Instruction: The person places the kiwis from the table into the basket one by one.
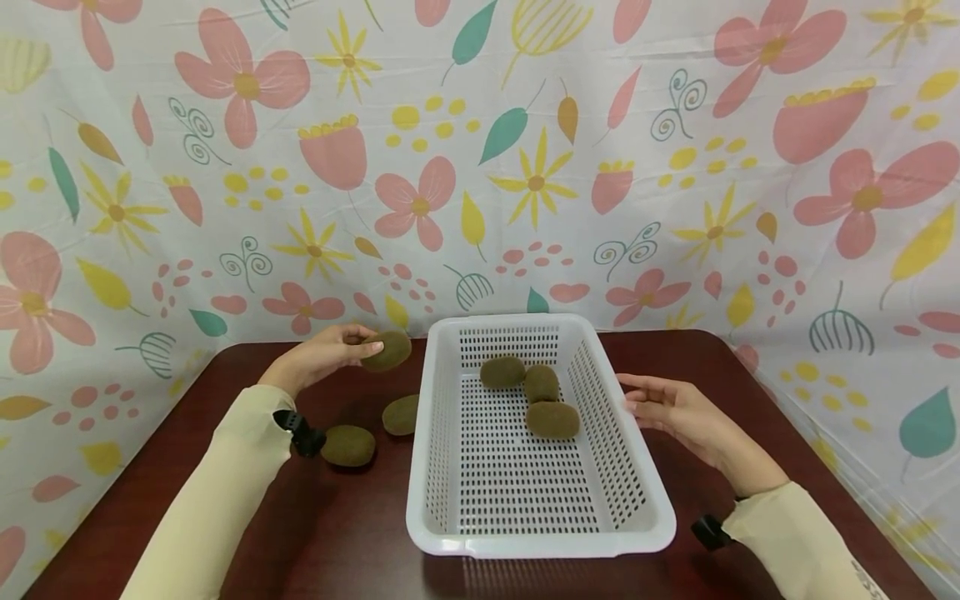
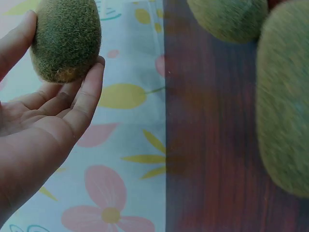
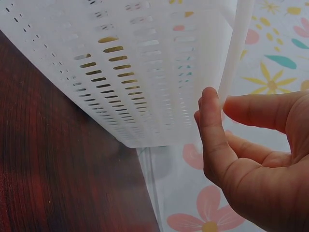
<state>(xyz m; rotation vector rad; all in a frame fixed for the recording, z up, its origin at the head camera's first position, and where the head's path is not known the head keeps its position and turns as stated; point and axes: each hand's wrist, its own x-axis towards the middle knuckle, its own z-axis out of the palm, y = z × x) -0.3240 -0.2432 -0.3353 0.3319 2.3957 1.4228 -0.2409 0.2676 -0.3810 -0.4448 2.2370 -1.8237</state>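
Observation:
My left hand pinches a brown fuzzy kiwi between thumb and fingers, just left of the white plastic basket. In the left wrist view the same kiwi sits against the thumb and fingertips. Two more kiwis lie on the table below that hand: one kiwi by the wrist, another kiwi beside the basket's left wall. Inside the basket three kiwis are grouped towards the back right. My right hand has relaxed fingers, with the fingertips right at the basket's right rim.
The dark reddish-brown table carries the basket in its middle. Behind it hangs a white cloth printed with flowers and leaves, close to the table's back edge. A black strap is on the left wrist.

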